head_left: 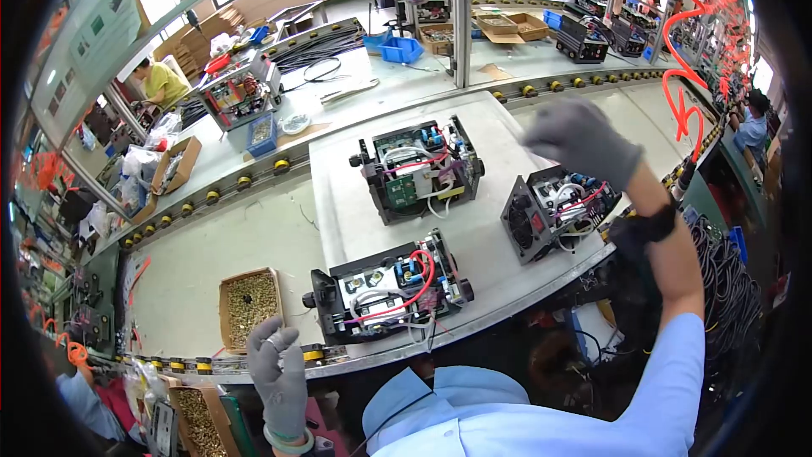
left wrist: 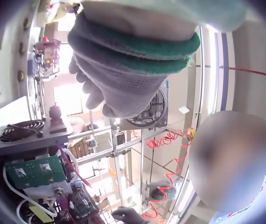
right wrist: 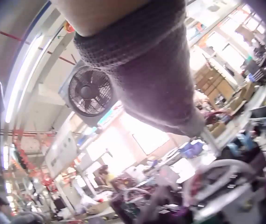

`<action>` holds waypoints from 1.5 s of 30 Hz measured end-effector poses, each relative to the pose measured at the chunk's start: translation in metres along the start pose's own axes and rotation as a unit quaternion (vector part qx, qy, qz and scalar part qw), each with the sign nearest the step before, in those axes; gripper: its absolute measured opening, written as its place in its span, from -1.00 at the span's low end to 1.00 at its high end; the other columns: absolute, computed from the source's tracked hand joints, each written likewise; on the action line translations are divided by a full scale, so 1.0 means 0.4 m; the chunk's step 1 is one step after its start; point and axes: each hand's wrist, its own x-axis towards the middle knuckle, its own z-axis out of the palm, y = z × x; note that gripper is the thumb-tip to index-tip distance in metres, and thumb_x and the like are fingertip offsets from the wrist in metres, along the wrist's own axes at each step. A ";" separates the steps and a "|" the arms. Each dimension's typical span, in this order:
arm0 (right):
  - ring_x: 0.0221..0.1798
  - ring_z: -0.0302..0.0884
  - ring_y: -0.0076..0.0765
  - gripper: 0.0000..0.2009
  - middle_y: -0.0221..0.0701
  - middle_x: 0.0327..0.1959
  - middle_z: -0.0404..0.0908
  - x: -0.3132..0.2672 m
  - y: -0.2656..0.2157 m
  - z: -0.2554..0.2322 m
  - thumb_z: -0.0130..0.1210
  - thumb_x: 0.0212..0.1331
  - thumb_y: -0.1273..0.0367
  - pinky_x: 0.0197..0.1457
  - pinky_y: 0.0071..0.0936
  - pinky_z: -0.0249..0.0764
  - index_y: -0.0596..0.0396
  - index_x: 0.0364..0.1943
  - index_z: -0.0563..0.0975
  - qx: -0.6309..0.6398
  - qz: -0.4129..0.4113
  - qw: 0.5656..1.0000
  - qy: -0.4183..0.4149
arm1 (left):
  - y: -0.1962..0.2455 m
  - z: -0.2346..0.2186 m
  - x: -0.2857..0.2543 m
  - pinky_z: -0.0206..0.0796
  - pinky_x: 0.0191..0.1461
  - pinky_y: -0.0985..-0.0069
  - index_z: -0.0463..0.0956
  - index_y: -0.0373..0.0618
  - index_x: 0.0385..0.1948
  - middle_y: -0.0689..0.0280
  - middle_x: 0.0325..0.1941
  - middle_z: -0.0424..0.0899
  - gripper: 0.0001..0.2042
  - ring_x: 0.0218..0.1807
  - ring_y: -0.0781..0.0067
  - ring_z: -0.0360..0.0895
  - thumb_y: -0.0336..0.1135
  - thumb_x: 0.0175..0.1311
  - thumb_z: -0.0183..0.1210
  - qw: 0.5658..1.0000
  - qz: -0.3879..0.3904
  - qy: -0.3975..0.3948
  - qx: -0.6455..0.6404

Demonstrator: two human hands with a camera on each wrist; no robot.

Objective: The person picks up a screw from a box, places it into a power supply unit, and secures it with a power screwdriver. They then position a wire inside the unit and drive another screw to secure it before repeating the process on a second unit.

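In the head view, my gloved left hand (head_left: 282, 381) is raised at the bench's near edge, palm up with loosely bent fingers. Just beyond it stands a cardboard box of small brass-coloured fasteners (head_left: 251, 309). My right hand (head_left: 585, 142), also in a grey glove and blurred, has its fingers bent in above the right-hand open electronic unit (head_left: 554, 213); I cannot tell whether it holds anything. A second unit (head_left: 385, 288), with red and white cables, lies close to the near edge. Behind it sits a third unit (head_left: 419, 169) with a green circuit board.
Roller tracks (head_left: 282, 167) line the bench. A metal post (head_left: 461, 25) rises at the far side, with a blue bin (head_left: 401, 50) beside it. Red coiled hose (head_left: 677, 76) hangs at right. Another fastener box (head_left: 201, 423) stands low at left. Other people work beyond the bench.
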 end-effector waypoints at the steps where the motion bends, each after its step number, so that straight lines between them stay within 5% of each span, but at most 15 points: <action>1: -0.34 0.52 -0.28 -0.95 -0.39 -0.53 0.51 0.057 -0.019 0.038 0.10 -0.10 0.40 -0.20 -0.30 0.39 -0.05 -0.61 0.55 0.004 -0.006 0.999 0.054 | -0.011 0.006 -0.007 0.23 0.19 0.37 0.56 -0.22 -0.24 0.15 0.02 0.46 -0.77 0.10 0.24 0.41 -0.58 0.01 0.10 1.000 -0.020 -0.004 0.005; 2: -0.34 0.54 -0.28 -0.94 -0.38 -0.54 0.52 0.112 -0.024 0.103 0.09 -0.09 0.40 -0.22 -0.29 0.40 -0.05 -0.61 0.56 0.008 -0.012 0.994 0.108 | -0.016 0.015 -0.011 0.23 0.19 0.37 0.56 -0.22 -0.24 0.15 0.02 0.46 -0.77 0.10 0.24 0.41 -0.58 0.01 0.10 1.000 -0.019 -0.001 0.005; 6: -0.34 0.54 -0.19 -0.91 -0.33 -0.55 0.54 0.228 -0.011 0.322 0.07 -0.05 0.37 -0.18 -0.25 0.40 -0.03 -0.60 0.57 -0.103 -0.015 0.994 0.019 | -0.008 0.026 -0.021 0.28 0.13 0.33 0.58 -0.18 -0.28 0.09 -0.05 0.50 -0.77 0.03 0.13 0.45 -0.56 -0.06 0.17 0.986 0.121 -0.042 0.111; 8: -0.34 0.54 -0.17 -0.90 -0.32 -0.53 0.54 0.233 0.006 0.379 0.08 -0.06 0.35 -0.17 -0.21 0.38 -0.02 -0.62 0.56 -0.106 -0.024 0.994 0.015 | -0.042 0.006 -0.043 0.29 0.12 0.33 0.58 -0.18 -0.29 0.09 -0.06 0.51 -0.78 0.03 0.13 0.45 -0.54 -0.05 0.19 0.983 0.115 -0.046 0.134; 14: -0.36 0.52 -0.24 -0.95 -0.40 -0.52 0.51 0.206 -0.027 0.416 0.10 -0.11 0.32 -0.19 -0.25 0.35 -0.09 -0.58 0.55 -0.104 -0.123 0.986 0.036 | -0.159 -0.002 -0.106 0.31 0.10 0.36 0.60 -0.16 -0.29 0.13 -0.09 0.52 -0.81 0.01 0.17 0.46 -0.51 0.01 0.19 0.998 -0.045 -0.026 0.038; 18: -0.45 0.43 -0.31 -0.95 -0.45 -0.56 0.46 0.225 -0.071 0.455 0.10 -0.14 0.33 -0.21 -0.27 0.30 -0.07 -0.60 0.52 -0.273 -0.119 0.954 0.047 | -0.159 0.017 -0.112 0.33 0.09 0.38 0.60 -0.14 -0.28 0.15 -0.09 0.53 -0.82 0.00 0.19 0.47 -0.49 0.03 0.20 0.997 -0.009 -0.033 0.067; 24: -0.43 0.41 -0.33 -0.95 -0.46 -0.59 0.44 0.237 -0.074 0.423 0.06 -0.16 0.39 -0.15 -0.28 0.28 -0.09 -0.65 0.51 -0.303 -0.091 0.949 0.012 | -0.193 0.022 -0.142 0.36 0.03 0.38 0.61 -0.13 -0.30 0.15 -0.10 0.54 -0.83 -0.04 0.20 0.49 -0.45 0.02 0.25 0.995 -0.052 -0.040 0.069; 26: -0.35 0.45 -0.32 -0.96 -0.45 -0.56 0.45 0.296 -0.086 0.316 0.07 -0.15 0.37 -0.09 -0.29 0.28 -0.05 -0.63 0.50 -0.173 -0.082 0.974 0.118 | -0.225 0.032 -0.154 0.37 0.02 0.39 0.61 -0.13 -0.30 0.16 -0.10 0.54 -0.83 -0.05 0.22 0.50 -0.44 0.03 0.25 0.996 -0.059 -0.038 0.059; 28: -0.34 0.46 -0.35 -0.94 -0.45 -0.55 0.46 0.342 -0.075 0.303 0.06 -0.09 0.36 -0.08 -0.36 0.30 -0.08 -0.62 0.49 -0.212 -0.152 0.961 0.093 | -0.226 0.037 -0.156 0.37 0.00 0.40 0.61 -0.13 -0.30 0.16 -0.11 0.55 -0.83 -0.06 0.23 0.50 -0.44 0.03 0.26 0.995 -0.068 -0.046 0.050; 31: -0.32 0.48 -0.32 -0.96 -0.43 -0.54 0.47 0.332 -0.056 0.301 0.10 -0.07 0.37 -0.09 -0.35 0.32 -0.09 -0.58 0.53 -0.216 -0.136 0.966 0.036 | -0.210 0.048 -0.145 0.38 0.00 0.43 0.61 -0.13 -0.31 0.17 -0.10 0.55 -0.85 -0.08 0.26 0.51 -0.44 0.04 0.26 0.997 -0.045 -0.056 0.026; 34: -0.27 0.52 -0.27 -0.98 -0.42 -0.50 0.52 0.259 -0.020 0.301 0.15 -0.05 0.38 -0.08 -0.34 0.35 -0.08 -0.50 0.59 -0.020 -0.044 0.991 0.121 | -0.223 0.060 -0.145 0.40 -0.03 0.45 0.61 -0.13 -0.31 0.16 -0.11 0.55 -0.85 -0.09 0.27 0.52 -0.45 0.05 0.25 0.996 -0.052 -0.066 0.043; 36: -0.27 0.57 -0.17 -0.90 -0.42 -0.38 0.61 0.217 0.005 0.310 0.19 -0.01 0.33 -0.04 -0.33 0.41 -0.09 -0.38 0.63 0.112 0.125 0.976 0.136 | -0.233 0.058 -0.146 0.42 -0.06 0.45 0.61 -0.13 -0.31 0.16 -0.10 0.55 -0.85 -0.11 0.27 0.53 -0.44 0.06 0.24 0.995 -0.041 -0.069 0.066; 37: -0.07 0.51 -0.24 -0.83 -0.44 -0.16 0.60 0.196 0.013 0.300 0.19 -0.03 0.34 0.07 -0.28 0.35 -0.07 -0.30 0.62 0.118 0.193 0.974 0.029 | -0.242 0.059 -0.145 0.43 -0.07 0.45 0.61 -0.14 -0.32 0.16 -0.11 0.55 -0.86 -0.12 0.28 0.53 -0.44 0.06 0.24 0.994 -0.042 -0.070 0.068; 40: 0.07 0.44 -0.17 -0.76 -0.38 0.01 0.54 0.163 -0.020 0.290 0.21 -0.06 0.30 0.15 -0.23 0.33 -0.06 -0.24 0.61 0.002 0.107 0.994 0.005 | -0.243 0.060 -0.128 0.44 -0.08 0.48 0.61 -0.14 -0.32 0.15 -0.10 0.54 -0.86 -0.12 0.28 0.53 -0.45 0.05 0.23 0.994 -0.029 -0.084 0.069; 45: 0.26 0.32 -0.10 -0.58 -0.24 0.16 0.45 0.211 -0.032 0.359 0.20 -0.04 0.26 0.33 -0.27 0.22 -0.03 0.01 0.56 0.063 0.206 0.977 -0.003 | -0.168 0.094 -0.111 0.47 -0.18 0.49 0.60 -0.16 -0.31 0.13 -0.12 0.55 -0.86 -0.17 0.28 0.55 -0.46 0.07 0.22 0.996 -0.015 -0.076 0.038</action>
